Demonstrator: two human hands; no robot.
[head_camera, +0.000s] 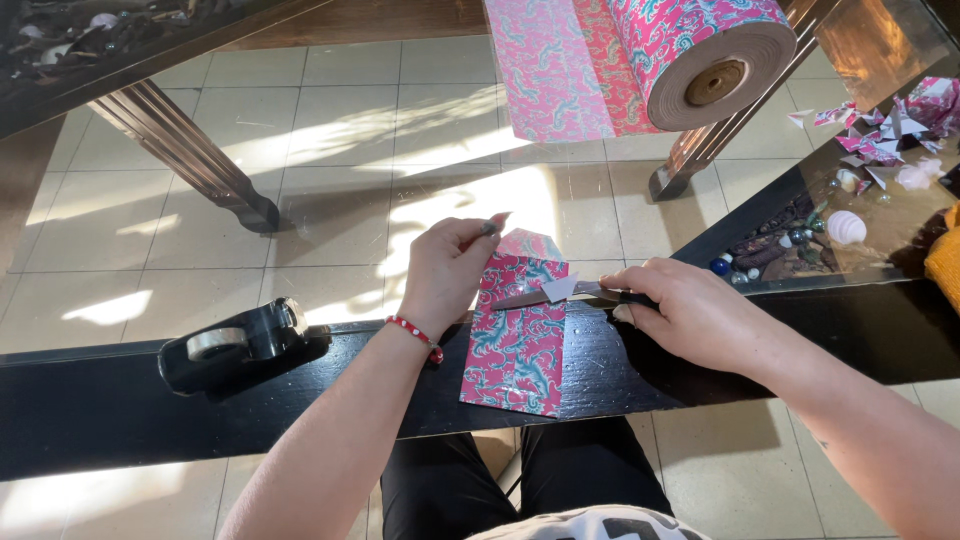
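pink-teal patterned paper (517, 350); black tape dispenser (240, 345)

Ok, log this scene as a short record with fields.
surface: glass tabletop with black edge
left hand: pinches top of folded pink patterned paper
right hand: holds scissors, blades open at the paper's right edge
left of hands: black tape dispenser
far side: roll of matching paper
right: paper scraps, marbles and shells

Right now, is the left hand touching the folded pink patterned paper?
Touching. The head view shows the left hand pinching the upper left edge of the folded pink paper, while the right hand holds scissors across it.
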